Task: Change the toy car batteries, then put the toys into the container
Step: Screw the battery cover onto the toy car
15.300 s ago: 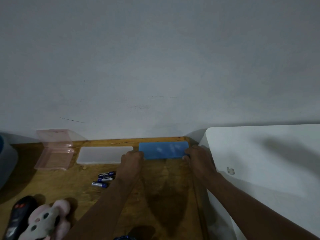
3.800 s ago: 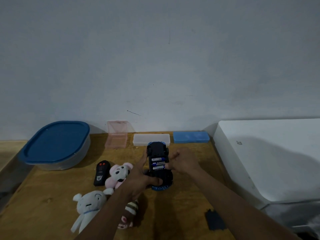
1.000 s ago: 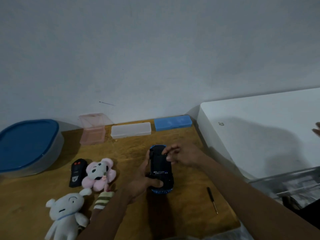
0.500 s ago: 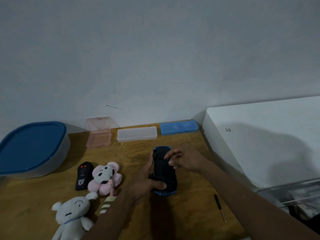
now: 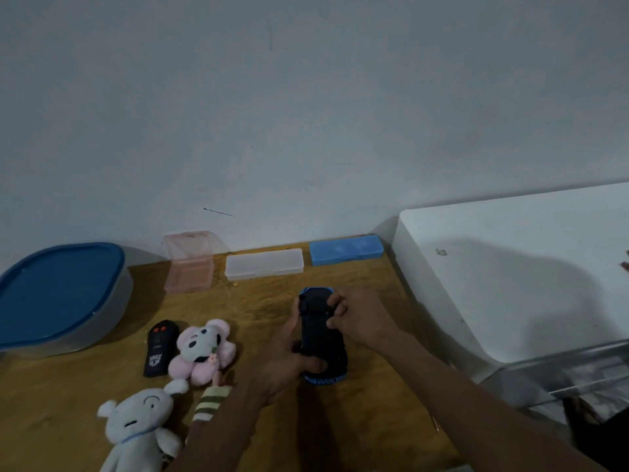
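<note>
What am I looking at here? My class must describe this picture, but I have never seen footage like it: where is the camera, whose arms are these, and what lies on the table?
No machine here: the arms are a person's. The single picture comes from a wide-angle camera worn on their head, looking forward and down, so both arms reach in from the bottom edge. The left hand grips the near end of a blue toy car, turned underside up; the right hand pinches it nearer the far end. On the wooden table lie a black remote, a pink plush and a white plush. A tub with a blue lid stands at the left. Along the wall sit an open pink box, a clear case and a blue case.
</note>
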`<action>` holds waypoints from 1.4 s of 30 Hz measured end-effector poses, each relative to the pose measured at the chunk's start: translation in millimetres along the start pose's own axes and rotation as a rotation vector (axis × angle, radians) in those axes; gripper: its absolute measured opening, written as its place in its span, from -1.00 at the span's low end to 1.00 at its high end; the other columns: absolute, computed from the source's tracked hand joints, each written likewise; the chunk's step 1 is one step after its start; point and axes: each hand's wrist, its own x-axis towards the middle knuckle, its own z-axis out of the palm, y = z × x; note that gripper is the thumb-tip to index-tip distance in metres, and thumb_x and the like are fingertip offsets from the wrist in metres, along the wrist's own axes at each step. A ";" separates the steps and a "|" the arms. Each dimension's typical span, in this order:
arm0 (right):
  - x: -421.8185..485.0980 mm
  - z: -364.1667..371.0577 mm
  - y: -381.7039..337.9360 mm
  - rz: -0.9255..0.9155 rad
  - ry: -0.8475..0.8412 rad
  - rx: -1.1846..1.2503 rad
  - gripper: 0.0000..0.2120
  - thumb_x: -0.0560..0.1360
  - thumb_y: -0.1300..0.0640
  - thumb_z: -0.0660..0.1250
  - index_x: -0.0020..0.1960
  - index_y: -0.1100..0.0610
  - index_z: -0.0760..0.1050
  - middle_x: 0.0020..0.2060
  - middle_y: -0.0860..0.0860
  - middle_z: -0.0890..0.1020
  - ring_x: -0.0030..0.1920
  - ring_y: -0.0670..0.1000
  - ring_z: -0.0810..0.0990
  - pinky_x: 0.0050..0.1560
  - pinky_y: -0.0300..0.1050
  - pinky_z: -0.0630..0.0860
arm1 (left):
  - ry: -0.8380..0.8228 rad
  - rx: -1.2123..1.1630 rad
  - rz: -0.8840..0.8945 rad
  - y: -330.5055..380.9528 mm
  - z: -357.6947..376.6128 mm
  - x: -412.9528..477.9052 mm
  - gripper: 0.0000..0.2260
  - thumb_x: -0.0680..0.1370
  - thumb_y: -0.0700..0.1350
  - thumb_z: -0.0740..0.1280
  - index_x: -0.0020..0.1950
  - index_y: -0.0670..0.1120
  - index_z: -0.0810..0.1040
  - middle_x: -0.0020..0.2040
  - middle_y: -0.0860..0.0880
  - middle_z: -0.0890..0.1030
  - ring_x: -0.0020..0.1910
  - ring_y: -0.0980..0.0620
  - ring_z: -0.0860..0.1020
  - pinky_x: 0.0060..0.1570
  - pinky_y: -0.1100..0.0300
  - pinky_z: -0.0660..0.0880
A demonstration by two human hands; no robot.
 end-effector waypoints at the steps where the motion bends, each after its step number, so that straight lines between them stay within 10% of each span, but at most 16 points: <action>1: 0.0 1.1 -0.5 0.011 0.010 -0.007 -0.66 0.37 0.23 0.50 0.11 0.13 0.54 -0.22 -0.05 0.56 -0.15 -0.09 0.57 -0.07 -0.23 0.55 | -0.003 -0.002 -0.001 0.5 1.5 -1.3 0.04 0.32 -0.45 0.44 0.50 0.35 0.05 0.23 0.02 0.60 0.25 -0.05 0.52 0.22 -0.13 0.51; 29: -62.2 -36.4 68.9 0.461 0.140 0.433 -0.79 0.44 0.28 0.41 -0.13 0.05 0.41 -0.10 0.11 0.60 -0.15 0.07 0.63 -0.09 -0.02 0.64 | -0.060 -0.219 -0.123 -16.3 84.1 9.7 -0.19 0.51 -0.35 0.35 0.52 0.28 0.07 0.40 -0.07 0.44 0.25 -0.14 0.52 0.13 -0.13 0.53; 37: -89.3 -22.9 118.2 0.447 0.008 -0.194 -0.74 0.45 0.31 0.32 -0.38 0.16 0.35 -0.39 0.04 0.49 -0.38 -0.05 0.49 -0.45 -0.29 0.42 | -0.011 -0.229 -0.133 -22.3 99.1 -1.7 -0.19 0.52 -0.38 0.32 0.54 0.23 0.03 0.32 -0.02 0.49 0.11 0.03 0.58 -0.02 0.07 0.59; 42: -88.9 -15.8 127.1 0.430 -0.051 -0.219 -0.93 0.43 0.34 0.34 -0.09 0.25 0.52 -0.16 0.10 0.57 -0.13 0.05 0.59 -0.23 -0.20 0.51 | 0.031 -0.257 -0.147 -17.9 99.3 -6.4 -0.20 0.52 -0.39 0.30 0.53 0.26 0.04 0.22 0.05 0.54 0.10 0.02 0.57 0.03 0.04 0.56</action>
